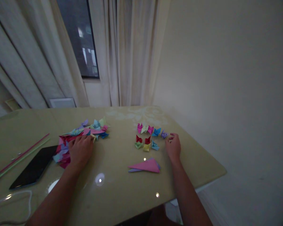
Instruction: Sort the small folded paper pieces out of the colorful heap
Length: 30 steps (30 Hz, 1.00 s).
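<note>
My left hand (81, 149) rests on a loose pile of colourful folded paper pieces (64, 153), its fingers spread over them and partly hidden. A small yellow folded paper (93, 137) lies by its fingertips. To the right, my right hand (174, 147) is closed, fingers curled; a pale bit shows at the fingertips, too small to name. Just left of it, small origami pieces stand in two rows, among them a purple one (163, 134), a blue one (156, 131), a light blue one (155, 145) and a yellow one (147, 147).
A pink folded paper (147, 165) lies over a lavender one nearer me. At left are a black tablet or phone (34, 168), thin pink and green sticks (23, 155) and a white cable (29, 201). The table edge (202, 185) runs close to my right forearm, with a wall beyond.
</note>
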Available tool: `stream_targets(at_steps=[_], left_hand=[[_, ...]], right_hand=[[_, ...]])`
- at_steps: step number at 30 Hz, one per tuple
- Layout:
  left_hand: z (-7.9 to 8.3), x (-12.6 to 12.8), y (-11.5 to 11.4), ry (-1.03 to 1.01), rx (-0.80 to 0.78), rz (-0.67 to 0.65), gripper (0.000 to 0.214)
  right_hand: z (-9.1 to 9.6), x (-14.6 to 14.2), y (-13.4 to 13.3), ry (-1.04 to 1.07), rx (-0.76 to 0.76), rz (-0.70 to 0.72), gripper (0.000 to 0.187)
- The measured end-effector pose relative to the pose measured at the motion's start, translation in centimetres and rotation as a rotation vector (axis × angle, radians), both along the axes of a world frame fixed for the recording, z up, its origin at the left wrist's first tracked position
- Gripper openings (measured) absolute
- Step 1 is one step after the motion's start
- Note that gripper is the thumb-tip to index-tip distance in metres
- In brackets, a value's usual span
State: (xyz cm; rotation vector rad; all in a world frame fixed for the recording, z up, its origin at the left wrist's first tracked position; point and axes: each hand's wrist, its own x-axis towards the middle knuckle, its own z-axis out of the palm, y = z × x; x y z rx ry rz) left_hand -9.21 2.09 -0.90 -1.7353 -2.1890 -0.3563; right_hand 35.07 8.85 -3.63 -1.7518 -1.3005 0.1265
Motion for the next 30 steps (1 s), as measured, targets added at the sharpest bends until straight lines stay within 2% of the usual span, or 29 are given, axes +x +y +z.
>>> stream_targets(at_steps=[3,7,14,17,19,21,24,27,30], left_hand=[[-0.5,0.1,0.3,0.011,0.016,-0.009,0.042],[-1.1,-0.2,0.5,-0.005,-0.055,-0.117,0.055],[-0.4,-0.3,0.7,-0.04,-0.111,-0.218,0.043],[0.0,0.4,0.5,-0.066,-0.053,-0.293,0.041],[0.2,1.1,0.4,-0.128,0.073,-0.308,0.038],[0.4,2.0,0.3,-0.268,0.248,-0.3,0.035],[0.4,4.0,0.0,-0.686,0.408,-0.337,0.033],[0.1,6.7,-0.7,-1.161,0.32,-0.42,0.042],[-0.1,9.2,-1.8,-1.402,0.157,-0.477,0.054]], right_hand=[[0.3,-1.5,-0.5,0.024,0.15,0.071,0.037],[0.6,-4.1,-1.2,0.025,0.239,0.25,0.032],[1.6,-6.6,-2.6,-0.066,0.309,0.447,0.025],[2.2,-7.0,-3.0,-0.112,0.346,0.505,0.025],[2.8,-7.5,-3.0,-0.152,0.366,0.565,0.026],[3.9,-8.1,-2.7,-0.21,0.356,0.657,0.027],[5.6,-9.6,-2.0,-0.321,0.271,0.862,0.027],[6.3,-11.3,-1.8,-0.363,0.185,1.085,0.03],[5.3,-12.5,-2.4,-0.273,0.152,1.195,0.044]])
